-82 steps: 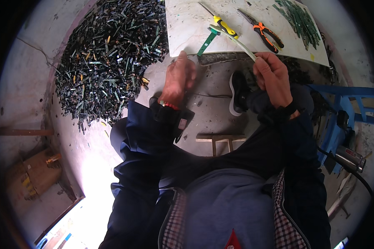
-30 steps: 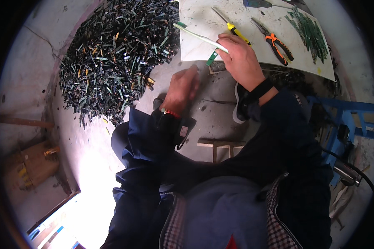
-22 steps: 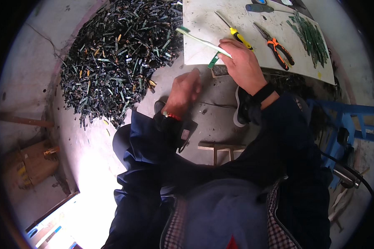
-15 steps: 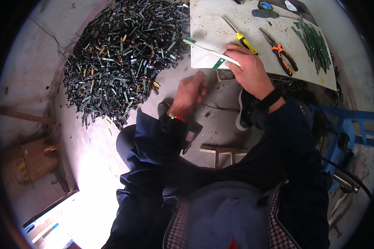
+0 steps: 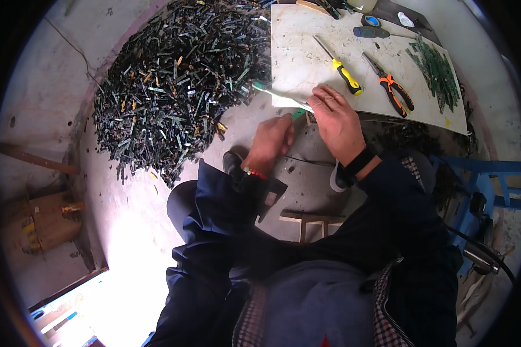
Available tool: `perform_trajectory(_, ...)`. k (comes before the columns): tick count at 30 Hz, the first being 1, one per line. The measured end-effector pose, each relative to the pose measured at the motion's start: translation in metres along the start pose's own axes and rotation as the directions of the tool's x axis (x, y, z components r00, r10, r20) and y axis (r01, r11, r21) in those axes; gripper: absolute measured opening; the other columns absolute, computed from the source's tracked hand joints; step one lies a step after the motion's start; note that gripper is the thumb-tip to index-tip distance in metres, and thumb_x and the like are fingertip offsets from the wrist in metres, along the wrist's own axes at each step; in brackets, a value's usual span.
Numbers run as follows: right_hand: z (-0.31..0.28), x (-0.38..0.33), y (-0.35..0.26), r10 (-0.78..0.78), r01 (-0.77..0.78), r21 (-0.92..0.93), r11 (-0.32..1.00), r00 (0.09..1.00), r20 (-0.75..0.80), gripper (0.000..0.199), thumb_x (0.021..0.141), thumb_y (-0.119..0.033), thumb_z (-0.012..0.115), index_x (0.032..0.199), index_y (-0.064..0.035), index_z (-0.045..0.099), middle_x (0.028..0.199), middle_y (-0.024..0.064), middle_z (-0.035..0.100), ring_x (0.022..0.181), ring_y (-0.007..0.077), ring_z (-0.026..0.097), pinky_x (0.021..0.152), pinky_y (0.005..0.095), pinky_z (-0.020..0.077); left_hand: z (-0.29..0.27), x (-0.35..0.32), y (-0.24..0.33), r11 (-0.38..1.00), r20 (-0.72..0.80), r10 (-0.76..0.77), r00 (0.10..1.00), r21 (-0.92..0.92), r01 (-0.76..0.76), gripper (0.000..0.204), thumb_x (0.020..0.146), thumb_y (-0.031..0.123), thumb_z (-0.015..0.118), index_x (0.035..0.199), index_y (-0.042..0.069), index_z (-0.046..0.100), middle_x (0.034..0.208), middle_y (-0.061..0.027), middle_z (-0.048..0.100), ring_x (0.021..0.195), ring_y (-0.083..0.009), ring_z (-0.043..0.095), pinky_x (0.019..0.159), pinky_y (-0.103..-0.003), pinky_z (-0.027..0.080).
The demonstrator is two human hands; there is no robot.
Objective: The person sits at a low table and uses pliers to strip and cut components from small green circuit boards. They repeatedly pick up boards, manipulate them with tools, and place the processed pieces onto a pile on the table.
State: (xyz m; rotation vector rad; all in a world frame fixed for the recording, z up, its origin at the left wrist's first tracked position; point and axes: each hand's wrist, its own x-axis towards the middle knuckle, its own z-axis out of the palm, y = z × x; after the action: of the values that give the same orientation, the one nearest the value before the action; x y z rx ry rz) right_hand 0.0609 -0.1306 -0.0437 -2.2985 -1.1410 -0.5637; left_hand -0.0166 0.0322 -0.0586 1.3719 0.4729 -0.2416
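Directions are taken from the right hand (image 5: pixel 337 124) as clock centre. That hand's fingers are pinching the handle end of a pale green toothbrush (image 5: pixel 282 98), which points to 10 o'clock; its bristled head lies outside the left edge of the white-topped table (image 5: pixel 301 72) in this view. A short green strip (image 5: pixel 298 114) sits between 9 and 10 o'clock, at the table's near corner, with the brush handle passing just beside it. The left hand (image 5: pixel 269 139), nearer 9 o'clock, has its fingers bent and their tips at the strip; whether they grip it or only rest against it cannot be told. On the table, a yellow-and-black screwdriver (image 5: pixel 346 78) lies at 12 o'clock, orange-handled pliers (image 5: pixel 395 94) at 2, and a bundle of green strips (image 5: pixel 437 75) farther out at 2. A large heap of dark strips (image 5: pixel 173 92) lies on the floor between 9 and 10. Assessment: brushing well would call for a firm pinch on one end of the strip, fingertips clear of the stroke. The bristles are away from the strip, so the head should be brought flat onto its face. Short, light strokes along its length would probably bend it least.
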Motion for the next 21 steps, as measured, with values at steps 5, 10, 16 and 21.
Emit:
perform_trajectory(5,-0.015,0.011,-0.007,0.215,-0.192,0.195,0.962,0.971,-0.104,0.017,0.083,-0.006,0.062,0.099,-0.0013,0.062,0.092,0.0134,0.064,0.084,0.0307,0.062,0.075,0.0353,0.0519,0.003,0.002,0.002,1.0,0.033,0.015,0.999,-0.014,-0.015,0.038,0.093,0.04,0.05,0.072,0.007,0.052,0.06,-0.0015,0.049,0.048,-0.0098,0.041,0.044,-0.025,0.03)
perform_trajectory(10,-0.032,0.025,-0.01,0.545,-0.608,0.794,-0.005,0.664,0.513,0.019,0.095,-0.018,0.056,0.094,0.0002,0.061,0.083,0.0071,0.065,0.068,0.0128,0.061,0.061,0.0245,0.052,0.004,-0.001,0.006,0.996,0.088,-0.033,0.996,-0.075,0.04,0.045,0.093,0.049,0.047,0.081,0.007,0.056,0.065,-0.0012,0.051,0.05,-0.0098,0.042,0.044,-0.023,0.031)
perform_trajectory(16,-0.026,0.02,-0.021,0.472,-0.61,0.735,-0.297,0.576,0.668,0.018,0.097,-0.018,0.053,0.099,-0.0003,0.059,0.087,0.0085,0.064,0.068,0.0121,0.06,0.061,0.0261,0.0536,0.014,0.003,0.002,0.985,0.121,0.034,0.992,-0.171,-0.013,0.062,0.093,0.062,0.039,0.079,0.004,0.055,0.06,-0.0035,0.051,0.043,-0.0101,0.044,0.041,-0.024,0.032)
perform_trajectory(21,-0.014,0.014,-0.017,0.557,-0.551,0.782,-0.29,0.568,0.606,0.019,0.096,-0.019,0.054,0.095,-0.0005,0.058,0.079,0.0064,0.061,0.058,0.0101,0.055,0.052,0.0268,0.0502,0.018,-0.005,0.013,0.998,0.186,0.035,0.982,-0.065,-0.023,0.058,0.093,0.059,0.04,0.085,0.004,0.057,0.065,-0.0024,0.051,0.05,-0.0089,0.044,0.044,-0.023,0.033)
